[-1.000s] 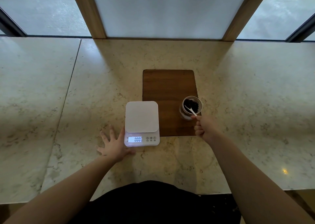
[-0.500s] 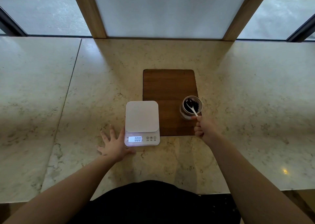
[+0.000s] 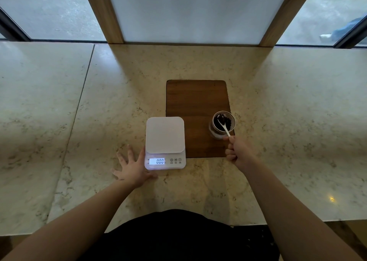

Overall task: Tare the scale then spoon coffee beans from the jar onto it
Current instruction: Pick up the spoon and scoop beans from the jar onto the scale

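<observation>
A white digital scale stands on the marble counter, its lit display reading 0.00 and its platform bare. To its right a small glass jar of dark coffee beans stands on a wooden board. My right hand is closed on the handle of a white spoon, whose bowl is down among the beans in the jar. My left hand lies flat on the counter with fingers spread, touching the scale's left front corner.
The marble counter runs wide to both sides, with a seam on the left. Wooden posts and window panes rise behind it. The counter's front edge lies close to my body.
The spoon's bowl has shifted further into the jar, towards its far left side. My left hand and the scale have stayed put.
</observation>
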